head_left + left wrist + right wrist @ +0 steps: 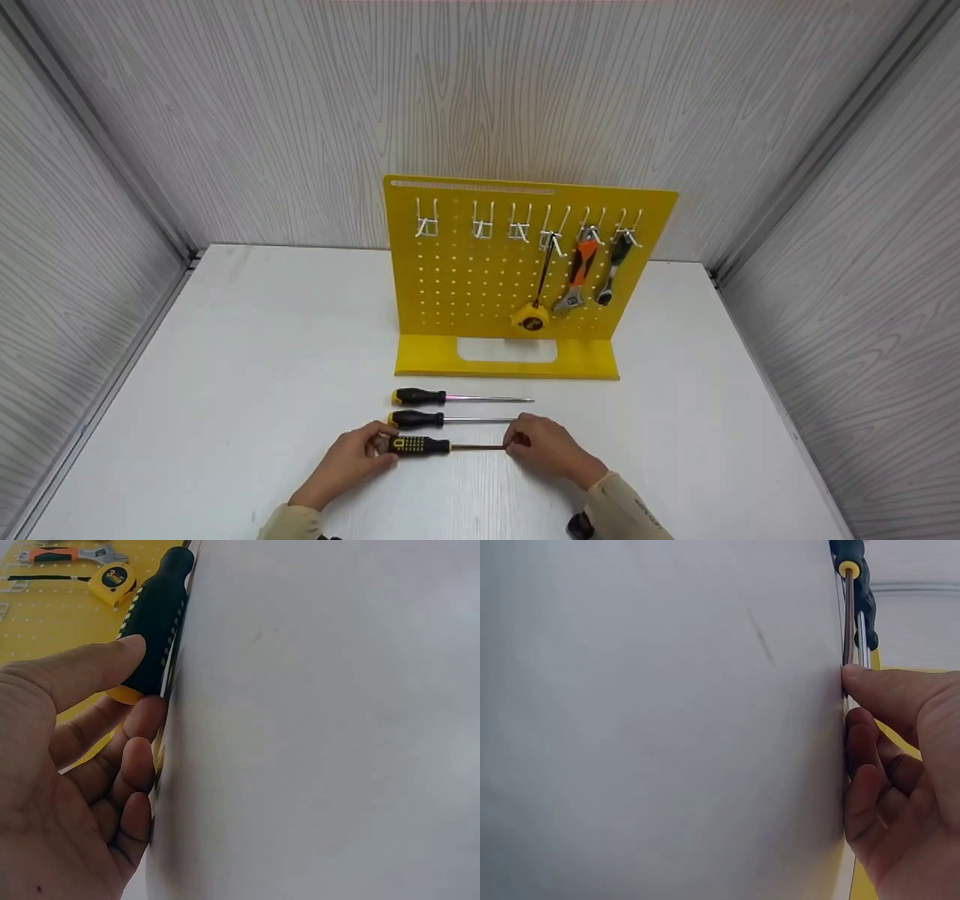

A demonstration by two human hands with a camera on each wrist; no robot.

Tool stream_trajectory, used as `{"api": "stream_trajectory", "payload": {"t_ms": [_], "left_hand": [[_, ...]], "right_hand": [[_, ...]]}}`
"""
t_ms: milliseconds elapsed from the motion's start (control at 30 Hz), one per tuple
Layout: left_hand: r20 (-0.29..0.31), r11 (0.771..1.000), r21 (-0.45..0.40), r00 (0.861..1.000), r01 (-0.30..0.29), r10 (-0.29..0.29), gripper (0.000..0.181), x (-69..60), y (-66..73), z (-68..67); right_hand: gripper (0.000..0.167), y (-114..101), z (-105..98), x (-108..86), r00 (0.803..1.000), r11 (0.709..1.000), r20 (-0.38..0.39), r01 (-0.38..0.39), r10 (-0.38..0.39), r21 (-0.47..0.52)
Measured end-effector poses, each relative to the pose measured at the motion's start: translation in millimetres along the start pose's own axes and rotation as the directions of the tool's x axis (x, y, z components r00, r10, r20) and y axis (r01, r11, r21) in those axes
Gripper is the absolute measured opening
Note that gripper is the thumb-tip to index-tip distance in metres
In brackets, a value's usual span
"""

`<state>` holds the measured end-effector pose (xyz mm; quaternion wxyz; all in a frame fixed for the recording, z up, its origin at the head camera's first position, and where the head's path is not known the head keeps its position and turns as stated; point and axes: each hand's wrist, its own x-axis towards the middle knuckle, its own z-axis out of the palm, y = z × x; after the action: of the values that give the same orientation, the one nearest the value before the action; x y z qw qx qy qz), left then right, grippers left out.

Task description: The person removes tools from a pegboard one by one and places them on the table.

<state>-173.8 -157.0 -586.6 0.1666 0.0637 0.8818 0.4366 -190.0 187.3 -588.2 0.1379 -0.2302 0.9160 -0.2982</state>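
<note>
Nearest to me on the white table lies a screwdriver (420,445) with a black and yellow dotted handle and a thin shaft pointing right. My left hand (355,459) pinches the butt end of its handle; in the left wrist view the thumb presses the dark handle (159,622). At the other end, my right hand (551,448) pinches the shaft's tip between thumb and fingers, and the right wrist view shows the thumb on the shaft (849,622). Just beyond lie two more black-handled screwdrivers, a middle one (420,419) and a far one (421,397), roughly parallel.
Behind them stands a yellow pegboard (450,300) with white hooks along its top. From the right-hand hooks hang a yellow tape measure (531,318), an orange-handled adjustable wrench (583,262) and a dark-handled ratchet-like tool (616,259). Pale wood-grain walls (262,112) enclose the table.
</note>
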Motion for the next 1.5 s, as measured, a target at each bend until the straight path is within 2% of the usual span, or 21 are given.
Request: {"api": "stream_trajectory", "payload": {"t_ms": [500, 667, 867, 1033, 1233, 1367, 1500], "left_hand": [[0.010, 0.999, -0.047, 1.000, 0.012, -0.011, 0.034, -1.0, 2.4, -2.4], [-0.009, 0.996, -0.093, 1.000, 0.004, -0.005, 0.032, -1.8, 2.1, -3.4], [-0.067, 0.978, -0.207, 0.998, -0.026, 0.013, 0.024, -1.6, 5.0, -7.1], [-0.137, 0.959, -0.279, 0.990, -0.052, 0.014, 0.024, 4.4, 16.4, -11.9], [-0.179, 0.956, -0.281, 0.983, -0.086, 0.035, 0.025, 15.9, 34.1, -15.3], [-0.218, 0.960, -0.262, 0.975, -0.095, 0.037, 0.023, 26.5, 46.8, -17.5], [-0.244, 0.960, -0.260, 0.969, -0.101, 0.036, 0.021, 36.5, 59.7, -19.4]], "right_hand": [[0.007, -1.3, -0.5, -2.2, 1.000, 1.000, -0.005, -0.009, 0.009, 0.007], [0.009, 1.0, -2.4, -3.6, 1.000, 0.999, -0.002, 0.000, 0.000, 0.046], [0.007, 6.2, -9.2, -4.7, 1.000, 0.985, 0.021, -0.009, 0.006, 0.174], [0.008, 8.1, -20.2, -4.3, 0.999, 0.967, -0.008, -0.037, 0.040, 0.251], [0.015, 8.1, -31.4, -3.2, 0.991, 0.949, -0.093, -0.067, 0.100, 0.308], [0.019, 7.6, -36.8, -1.2, 0.979, 0.933, -0.145, -0.087, 0.145, 0.350], [0.023, 8.5, -41.6, 3.1, 0.958, 0.926, -0.211, -0.107, 0.193, 0.363]]}}
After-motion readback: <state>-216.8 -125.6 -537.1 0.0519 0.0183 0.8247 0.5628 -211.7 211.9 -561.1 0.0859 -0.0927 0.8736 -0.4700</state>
